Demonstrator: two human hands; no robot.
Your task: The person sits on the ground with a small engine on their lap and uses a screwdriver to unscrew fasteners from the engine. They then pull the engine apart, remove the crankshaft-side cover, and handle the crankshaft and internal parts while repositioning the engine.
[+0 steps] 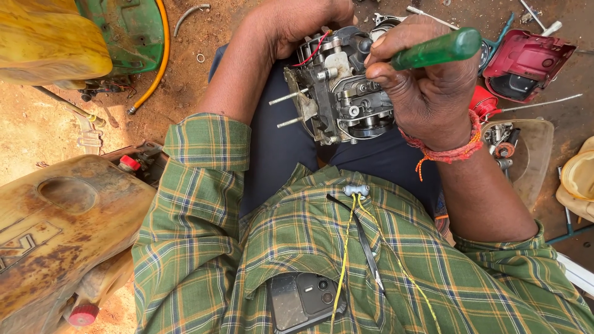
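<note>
- Right hand (427, 93) closes in a fist round a green-handled screwdriver (436, 51), its tip hidden down in the carburettor (337, 93).
- Left hand (297, 25) wraps the carburettor's far side, gripping it.
- Carburettor rests on the person's lap, studs pointing left.
- Red cover (526, 62) lies on the dirt nearby.
</note>
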